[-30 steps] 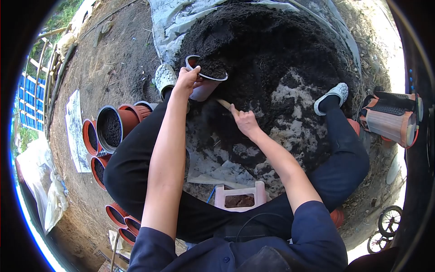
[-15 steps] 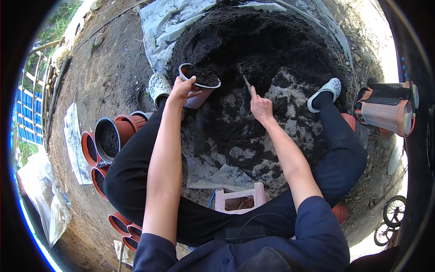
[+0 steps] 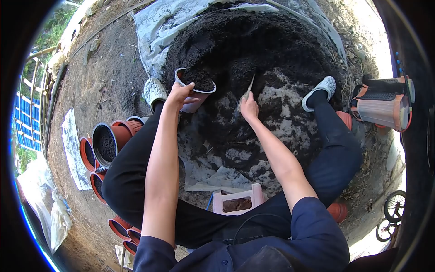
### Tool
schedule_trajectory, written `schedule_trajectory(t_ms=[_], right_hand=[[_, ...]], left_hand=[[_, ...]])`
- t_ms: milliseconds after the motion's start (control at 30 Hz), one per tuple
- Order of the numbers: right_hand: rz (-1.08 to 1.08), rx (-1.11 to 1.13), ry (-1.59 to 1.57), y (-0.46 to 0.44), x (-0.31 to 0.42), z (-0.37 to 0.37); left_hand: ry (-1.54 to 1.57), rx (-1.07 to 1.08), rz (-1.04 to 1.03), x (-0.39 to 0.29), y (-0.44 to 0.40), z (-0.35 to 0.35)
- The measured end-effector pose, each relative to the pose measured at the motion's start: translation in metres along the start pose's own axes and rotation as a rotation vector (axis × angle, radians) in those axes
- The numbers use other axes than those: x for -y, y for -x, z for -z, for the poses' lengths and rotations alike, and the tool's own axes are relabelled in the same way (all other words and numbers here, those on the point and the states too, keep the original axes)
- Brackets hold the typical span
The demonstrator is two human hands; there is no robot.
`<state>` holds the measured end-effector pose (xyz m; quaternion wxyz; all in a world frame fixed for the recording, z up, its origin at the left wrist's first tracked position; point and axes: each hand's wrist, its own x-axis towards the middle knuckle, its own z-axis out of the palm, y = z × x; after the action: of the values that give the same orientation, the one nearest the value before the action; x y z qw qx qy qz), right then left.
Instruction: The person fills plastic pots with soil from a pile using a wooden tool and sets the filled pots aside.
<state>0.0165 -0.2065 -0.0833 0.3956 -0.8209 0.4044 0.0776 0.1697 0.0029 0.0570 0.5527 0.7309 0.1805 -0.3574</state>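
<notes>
My left hand (image 3: 180, 94) grips the rim of a plant pot (image 3: 195, 104), thumb over the edge and fingers along the outside. Dark soil (image 3: 201, 80) fills the pot close to its rim, and the pot leans a little. My right hand (image 3: 248, 108) is closed around a narrow, pointed garden trowel (image 3: 250, 86), seen nearly edge-on, its tip aimed away from me. The trowel is over the near side of a broad heap of dark soil (image 3: 253, 45), right of the pot and apart from it. My fingers partly hide its handle.
A pale sheet (image 3: 156, 34) lies under the soil. Several soil-filled pots (image 3: 105, 143) stand beside my left leg. A small pink stool (image 3: 260, 195) is between my legs. An orange-and-black container (image 3: 380, 106) stands at right, with a small wheeled thing (image 3: 394, 206) below it.
My right hand has drawn left and the trowel has swung from pointing up-left to up-right. My left hand keeps hold of the pot; the whole view has shifted slightly.
</notes>
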Motion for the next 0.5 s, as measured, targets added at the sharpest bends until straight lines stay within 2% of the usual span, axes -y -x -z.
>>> schedule_trajectory(t_ms=[67,100,133,200,233,267,367,467,500], right_hand=[[0.132,0.090,-0.016,0.002,0.001,-0.003],[0.179,0.094,-0.020,0.002,0.000,-0.007],[0.182,0.093,-0.021,0.002,0.002,-0.006],[0.329,0.251,0.022,0.002,0.007,-0.007],[0.334,0.252,0.020,0.002,0.009,-0.007],[0.370,0.238,0.035,0.002,0.009,-0.005],[0.438,0.204,0.068,0.001,0.008,0.005],[0.535,0.187,0.244,0.002,0.009,0.018],[0.642,0.185,0.281,0.004,0.008,0.022]], left_hand=[[-0.004,-0.040,-0.060,0.003,0.005,-0.010],[0.003,0.011,-0.125,0.014,-0.004,-0.011],[0.004,0.010,-0.128,0.022,-0.008,-0.014],[-0.054,-0.093,-0.104,0.038,-0.013,-0.027],[0.025,-0.091,-0.109,0.040,-0.011,-0.035],[-0.040,-0.062,-0.108,0.040,-0.009,-0.035],[-0.015,-0.148,-0.075,0.032,0.007,-0.050],[-0.039,-0.188,-0.071,0.032,0.007,-0.054],[-0.030,-0.194,-0.085,0.035,0.005,-0.053]])
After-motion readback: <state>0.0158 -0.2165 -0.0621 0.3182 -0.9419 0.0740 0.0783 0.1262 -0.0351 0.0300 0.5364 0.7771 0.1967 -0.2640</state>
